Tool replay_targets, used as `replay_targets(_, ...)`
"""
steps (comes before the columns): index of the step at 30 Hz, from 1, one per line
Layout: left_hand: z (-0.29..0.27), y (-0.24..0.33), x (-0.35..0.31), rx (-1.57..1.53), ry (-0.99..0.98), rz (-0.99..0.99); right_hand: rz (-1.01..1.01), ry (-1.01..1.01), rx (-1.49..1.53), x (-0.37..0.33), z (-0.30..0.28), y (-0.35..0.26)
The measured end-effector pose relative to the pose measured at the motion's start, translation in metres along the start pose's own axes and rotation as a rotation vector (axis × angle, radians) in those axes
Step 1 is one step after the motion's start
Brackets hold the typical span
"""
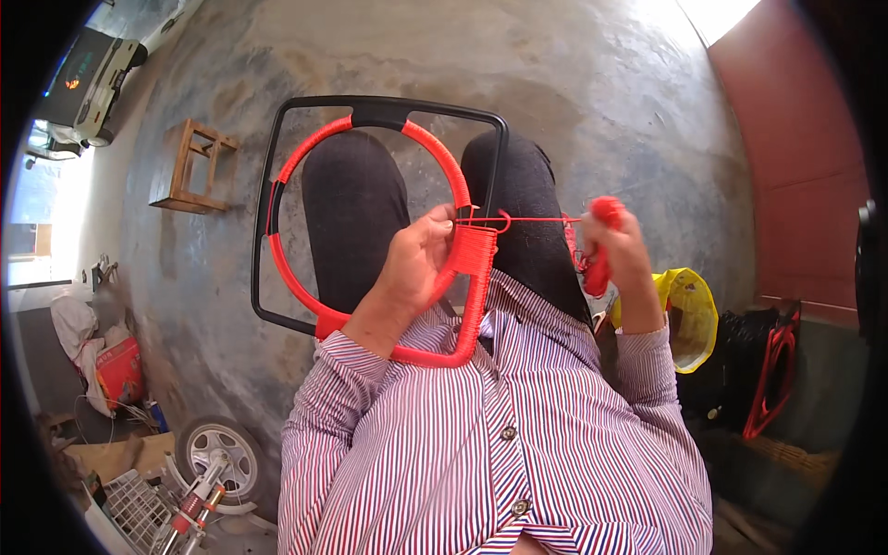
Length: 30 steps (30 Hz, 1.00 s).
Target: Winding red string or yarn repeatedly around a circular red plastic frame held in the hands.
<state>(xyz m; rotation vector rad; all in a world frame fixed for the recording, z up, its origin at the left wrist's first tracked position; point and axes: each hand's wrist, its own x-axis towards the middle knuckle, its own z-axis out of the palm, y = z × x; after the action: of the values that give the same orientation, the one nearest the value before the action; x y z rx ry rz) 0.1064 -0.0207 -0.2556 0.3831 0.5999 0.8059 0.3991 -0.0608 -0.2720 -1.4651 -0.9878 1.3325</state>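
A black square frame (257, 231) with a round ring (303, 143) inside it rests across my lap. Tight red cord wraps one lower corner and much of the ring; other stretches are bare black. My left hand (421, 254) grips the right side of the ring, thumb and fingers pinched near the fresh windings (478, 252). From there a taut red cord (536, 219) runs right, with a small loop close to the frame. My right hand (618, 245), slightly blurred, closes round a bundle of red cord (598, 270) beyond my right knee.
A yellow bag or bucket liner (708, 310) stands by my right forearm, with another red-edged frame (772, 375) behind it. A small wooden stool (190, 171) is on the concrete floor at left. A wheel (220, 458) lies lower left, and a vehicle (92, 83) stands upper left.
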Motion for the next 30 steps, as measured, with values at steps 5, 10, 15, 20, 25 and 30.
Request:
replay_targets(5, -0.002, 0.001, 0.006, 0.001, 0.028, -0.050, -0.009, 0.246, 0.192, -0.020, -0.035, 0.020)
replay_targets(10, 0.004, 0.001, 0.006, 0.016, 0.079, -0.062, 0.061, 0.211, 0.254, -0.041, -0.034, 0.038)
replay_targets(15, 0.006, 0.006, 0.004, 0.017, 0.091, -0.088, 0.149, 0.171, 0.181, -0.052, -0.031, 0.058)
replay_targets(20, 0.005, 0.006, 0.004, -0.014, 0.062, -0.102, 0.281, 0.135, 0.148, -0.058, -0.022, 0.076)
replay_targets(25, 0.006, 0.002, 0.004, -0.022, 0.068, -0.074, 0.125, 0.117, -0.197, -0.009, -0.025, 0.073)
replay_targets(30, -0.015, -0.003, 0.010, -0.035, 0.145, -0.058, -0.264, 0.204, -0.612, 0.035, -0.015, 0.019)
